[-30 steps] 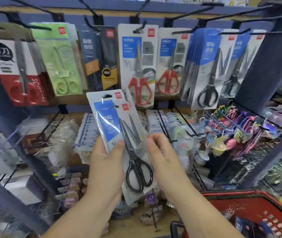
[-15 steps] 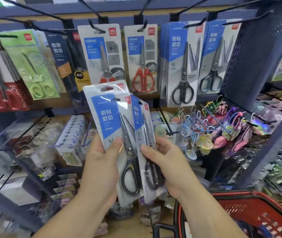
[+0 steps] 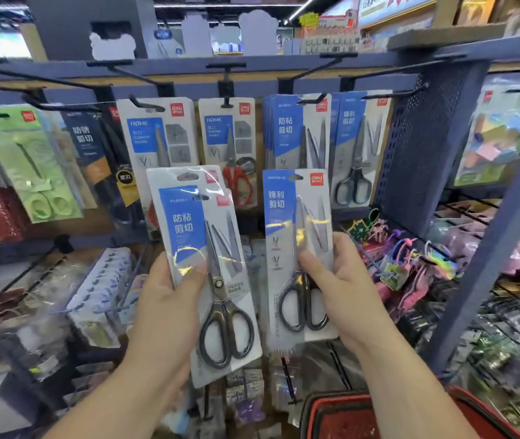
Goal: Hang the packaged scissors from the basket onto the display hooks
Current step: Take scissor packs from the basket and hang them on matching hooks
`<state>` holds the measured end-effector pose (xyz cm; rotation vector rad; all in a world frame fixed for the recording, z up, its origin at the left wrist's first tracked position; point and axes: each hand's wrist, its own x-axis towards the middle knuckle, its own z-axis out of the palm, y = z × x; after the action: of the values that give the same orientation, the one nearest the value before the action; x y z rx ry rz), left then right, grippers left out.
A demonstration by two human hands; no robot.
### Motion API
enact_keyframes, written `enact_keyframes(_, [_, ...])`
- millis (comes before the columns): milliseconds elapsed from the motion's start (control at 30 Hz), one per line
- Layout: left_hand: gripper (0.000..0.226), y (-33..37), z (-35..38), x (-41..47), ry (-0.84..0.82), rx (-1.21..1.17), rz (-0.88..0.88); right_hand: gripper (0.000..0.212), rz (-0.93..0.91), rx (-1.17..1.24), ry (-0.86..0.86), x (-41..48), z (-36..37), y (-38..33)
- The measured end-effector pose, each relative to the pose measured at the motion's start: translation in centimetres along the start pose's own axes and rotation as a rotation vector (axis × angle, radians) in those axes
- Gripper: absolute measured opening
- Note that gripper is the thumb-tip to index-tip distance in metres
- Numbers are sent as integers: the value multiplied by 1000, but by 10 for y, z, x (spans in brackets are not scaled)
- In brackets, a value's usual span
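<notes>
**Two packs up, being matched to their hooks**

I am at the sorting step. The packs are out of the basket (image 3: 311,407) and none of them is on a hook yet. My left hand (image 3: 163,312) grips the left pack (image 3: 189,223) by its lower left edge, with my thumb across the front. A second card top shows above it, so I judge there are two packs stacked there. My right hand (image 3: 347,286) pinches the right pack (image 3: 287,217) at mid-height, thumb on the front and fingers behind. Both packs are upright, side by side and just apart, below the top row of hanging stock. The basket sits low at my right, and I cannot see what is left in it.

The print tells me where each pack goes. The right pack matches the hanging row (image 3: 357,137) on the far-right hook (image 3: 395,91), above and to the right of it. The left pack matches the neighbouring row (image 3: 293,131) on the next hook (image 3: 312,98).

Next I would lift the right pack, bring its hang hole (image 3: 295,177) level with the far-right hook's tip, and slide it back against the others. The hook is thin and the hole small, so the card must stay square or it will likely catch. My left hand only needs to keep its load clear.
</notes>
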<state>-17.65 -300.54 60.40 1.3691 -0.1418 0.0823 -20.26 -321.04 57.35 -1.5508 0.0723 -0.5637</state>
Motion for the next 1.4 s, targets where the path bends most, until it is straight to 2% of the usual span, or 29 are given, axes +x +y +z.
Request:
enact_keyframes(167, [27, 8, 14, 3, -29, -30, 56, 13, -203, -57, 52, 35, -27, -33])
enact_keyframes(300, [26, 11, 23, 4, -13, -50, 60, 20, -315, -98, 88, 58, -28, -54])
enact_keyframes(400, [27, 13, 27, 6, -15, -52, 71, 17, -369, -132, 157, 73, -25, -61])
enact_keyframes(533, [30, 15, 29, 8, -28, -75, 101, 9, -331, -145, 183, 82, -24, -55])
enact_keyframes(667, [31, 14, 25, 4, -22, -131, 91, 22, -280, -132, 156, 79, -23, -41])
enact_keyframes(800, [28, 13, 24, 4, -3, -142, 66, 12, -256, -164, 208, 94, -19, -40])
enact_keyframes(1033, [25, 11, 24, 8, 19, -142, 41, 44, -121, -382, 296, 132, -11, -33])
enact_keyframes(1133, [26, 12, 24, 8, 3, -144, 35, 41, -101, -443, 293, 136, -11, -33])
enact_keyframes(1200, [27, 11, 23, 9, -1, -141, 33, 28, -69, -463, 283, 134, -13, -32])
enact_keyframes(1300, [29, 9, 22, 10, 2, -157, 20, 50, -83, -434, 325, 108, -17, -34])
enact_keyframes(1333, [29, 8, 22, 11, 6, -161, 17, 49, -107, -407, 326, 94, -15, -36])
enact_keyframes(1400, [29, 8, 24, 10, 16, -156, 13, 45, -100, -294, 164, 58, -9, -40])
